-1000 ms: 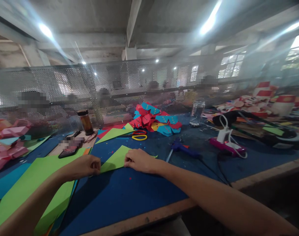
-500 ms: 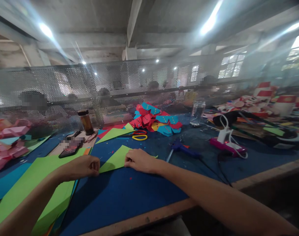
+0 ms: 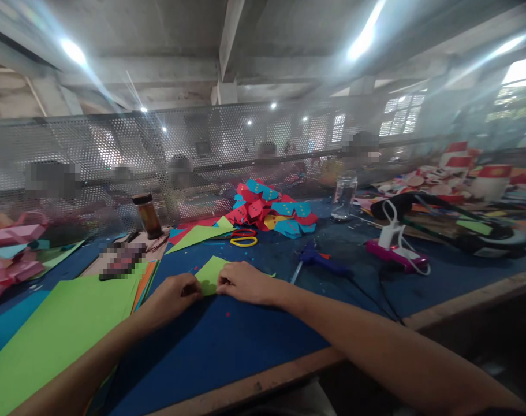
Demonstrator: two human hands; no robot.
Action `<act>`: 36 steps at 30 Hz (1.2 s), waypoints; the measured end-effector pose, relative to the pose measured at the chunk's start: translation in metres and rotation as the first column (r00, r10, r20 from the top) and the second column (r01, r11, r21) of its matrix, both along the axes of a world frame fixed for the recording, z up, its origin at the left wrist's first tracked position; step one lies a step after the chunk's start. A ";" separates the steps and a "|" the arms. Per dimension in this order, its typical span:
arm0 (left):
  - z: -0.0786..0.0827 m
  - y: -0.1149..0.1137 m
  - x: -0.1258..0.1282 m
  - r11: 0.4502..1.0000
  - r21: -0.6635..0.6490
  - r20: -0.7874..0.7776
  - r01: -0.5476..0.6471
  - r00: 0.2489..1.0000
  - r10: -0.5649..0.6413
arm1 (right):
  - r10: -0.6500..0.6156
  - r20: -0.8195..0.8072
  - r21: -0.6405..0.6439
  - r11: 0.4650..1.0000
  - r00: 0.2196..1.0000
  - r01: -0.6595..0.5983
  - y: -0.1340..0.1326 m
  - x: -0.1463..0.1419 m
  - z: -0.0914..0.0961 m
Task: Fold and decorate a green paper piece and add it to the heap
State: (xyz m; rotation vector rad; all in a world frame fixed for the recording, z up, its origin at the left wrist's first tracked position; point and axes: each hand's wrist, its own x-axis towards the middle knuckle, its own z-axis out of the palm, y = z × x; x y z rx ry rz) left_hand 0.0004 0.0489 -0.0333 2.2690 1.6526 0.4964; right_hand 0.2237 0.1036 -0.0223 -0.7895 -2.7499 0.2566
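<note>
A light green piece of paper (image 3: 211,271), folded to a point at the top, lies on the blue table between my two hands. My left hand (image 3: 180,293) has its fingers curled together at the paper's left edge and covers that corner. On the right side, the bent fingers of my right hand (image 3: 242,281) press and grip the paper against the table. Just behind lie another green paper piece (image 3: 197,236) and scissors with red and yellow handles (image 3: 244,240).
Green sheets (image 3: 78,312) are stacked at left, beside a phone (image 3: 122,263) and a dark jar (image 3: 148,216). Behind are red and blue paper shapes (image 3: 263,208). A blue glue gun (image 3: 319,259), pink power strip (image 3: 392,254) and glass bottle (image 3: 344,199) stand or lie right.
My left hand has slid right along the green paper, closer to my right hand. My right hand has stayed nearly in place on the paper.
</note>
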 end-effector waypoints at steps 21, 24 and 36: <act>0.005 -0.002 0.004 1.000 -0.008 0.006 0.001 1.000 -0.001 | 0.000 0.031 -0.046 0.999 1.000 0.001 0.007 0.033 0.008; 0.005 -0.002 0.003 1.000 -0.018 0.015 -0.001 1.000 0.001 | -0.019 0.018 -0.060 0.998 1.000 0.020 0.009 0.041 0.007; 0.004 -0.001 0.001 0.999 -0.050 0.034 -0.002 0.999 0.004 | -0.031 0.029 -0.112 0.993 0.999 0.034 0.013 0.045 0.009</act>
